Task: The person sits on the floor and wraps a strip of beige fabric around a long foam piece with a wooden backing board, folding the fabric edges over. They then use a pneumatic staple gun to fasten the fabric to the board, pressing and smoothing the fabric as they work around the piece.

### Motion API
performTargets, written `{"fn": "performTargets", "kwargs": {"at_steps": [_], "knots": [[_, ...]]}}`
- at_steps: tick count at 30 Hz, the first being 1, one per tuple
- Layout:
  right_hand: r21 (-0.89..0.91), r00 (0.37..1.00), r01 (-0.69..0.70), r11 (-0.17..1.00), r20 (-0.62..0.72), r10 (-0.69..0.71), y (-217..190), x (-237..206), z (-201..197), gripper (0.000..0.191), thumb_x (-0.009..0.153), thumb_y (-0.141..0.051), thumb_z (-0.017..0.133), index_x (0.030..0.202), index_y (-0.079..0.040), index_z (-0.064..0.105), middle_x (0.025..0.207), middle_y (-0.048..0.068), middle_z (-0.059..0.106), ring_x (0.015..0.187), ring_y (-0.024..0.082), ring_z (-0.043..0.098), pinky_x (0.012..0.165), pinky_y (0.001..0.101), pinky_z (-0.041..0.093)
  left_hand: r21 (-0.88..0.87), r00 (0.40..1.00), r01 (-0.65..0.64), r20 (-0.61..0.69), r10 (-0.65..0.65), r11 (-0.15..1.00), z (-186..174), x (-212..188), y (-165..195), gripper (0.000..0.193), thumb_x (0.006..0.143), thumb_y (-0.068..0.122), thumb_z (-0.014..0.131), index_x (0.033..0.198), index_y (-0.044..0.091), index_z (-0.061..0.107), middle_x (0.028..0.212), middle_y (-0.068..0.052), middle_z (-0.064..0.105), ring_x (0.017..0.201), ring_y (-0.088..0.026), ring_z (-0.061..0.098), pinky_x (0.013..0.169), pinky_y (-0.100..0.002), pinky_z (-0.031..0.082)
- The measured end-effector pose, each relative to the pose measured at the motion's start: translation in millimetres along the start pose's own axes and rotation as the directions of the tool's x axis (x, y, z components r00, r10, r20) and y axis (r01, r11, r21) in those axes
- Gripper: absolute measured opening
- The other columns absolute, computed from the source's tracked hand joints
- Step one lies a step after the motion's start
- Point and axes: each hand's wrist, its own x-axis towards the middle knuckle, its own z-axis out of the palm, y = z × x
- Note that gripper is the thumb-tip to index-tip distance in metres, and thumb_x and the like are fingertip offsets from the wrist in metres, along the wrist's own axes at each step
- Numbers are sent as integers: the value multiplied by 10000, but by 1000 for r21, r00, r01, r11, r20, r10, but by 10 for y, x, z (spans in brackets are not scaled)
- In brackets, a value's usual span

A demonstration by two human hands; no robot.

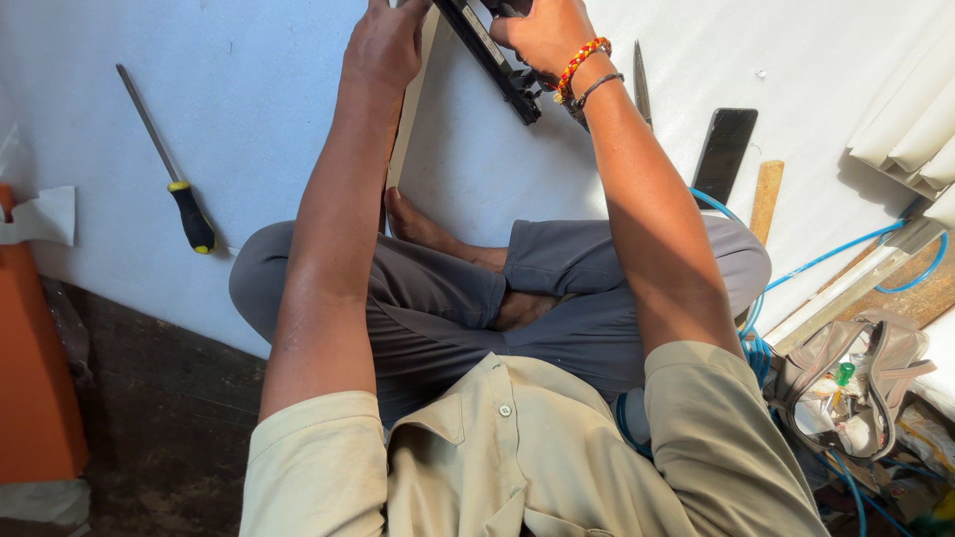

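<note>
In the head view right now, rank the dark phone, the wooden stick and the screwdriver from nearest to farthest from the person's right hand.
Measured from the right hand, which grips the black tool:
1. Dark phone, on the white sheet to that hand's right.
2. Wooden stick, just beyond the phone, lower right.
3. Screwdriver, far across on the left side, past the left hand.

left hand (383, 40) fingers: cut off at top edge | black tool (492, 60): upper end out of frame
</note>
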Motion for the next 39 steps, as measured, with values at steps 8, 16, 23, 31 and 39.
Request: {"fn": "performTargets", "kwargs": {"at_steps": [8, 16, 23, 31, 39], "knots": [[-624, 867, 261, 736, -185, -464, 384, -211, -334, 411, 839, -17, 742, 1207, 42, 568, 1120, 215, 626, 993, 393, 589, 804, 477, 481, 29, 979, 134, 153, -137, 990, -117, 71, 109, 607, 1055, 96, 617, 1574, 356, 438, 1047, -197, 576, 740, -372, 683, 655, -462, 594], [-641, 863, 112, 759, -317, -394, 179, -361, -43, 466, 755, 60, 716, 1187, -45, 575, 1189, 168, 570, 1106, 379, 542, 940, 450, 472, 15, 860, 502, 92, -502, 864, -87, 616, 21, 621, 1029, 406, 653, 1507, 196, 316, 1158, -180, 568, 1022, -420, 641, 827, -516, 565], [856, 903, -328, 399, 161, 398, -606, 146, 883, 196, 1008, -163, 572, 1117, -20, 648, 875, 61, 674, 703, 149, 679, 621, 324, 628, -71, 576, 791, 424, -699, 608, -118, 765, 11, 786, 927, 514, 655, 1575, 351, 240, 1483, -141, 463, 1387, -461, 402, 1026, -635, 463], [580, 757, -522, 625, -23, 653, -1014, 491, 1108, 504, 1051, -455, 393, 1059, -16, 641, 955, 122, 731, 837, 255, 716, 736, 397, 572, -142, 473, 871, 501, -725, 470, -154, 884, 14, 876, 908, 526, 692, 1617, 307, 226, 1488, -173, 464, 1359, -429, 480, 1091, -565, 451], [531, 834, -265, 805, -292, 467, -873, 528, 1337, 521, 1058, -476, 361, 1130, -42, 641, 1036, 151, 720, 929, 297, 706, 837, 412, 555, -484, 732, 664, 577, -363, 570, -141, 538, -592, 862, 1030, 639, 535, 1672, 186, 181, 1609, -173, 358, 1462, -377, 347, 1157, -544, 368]]}}
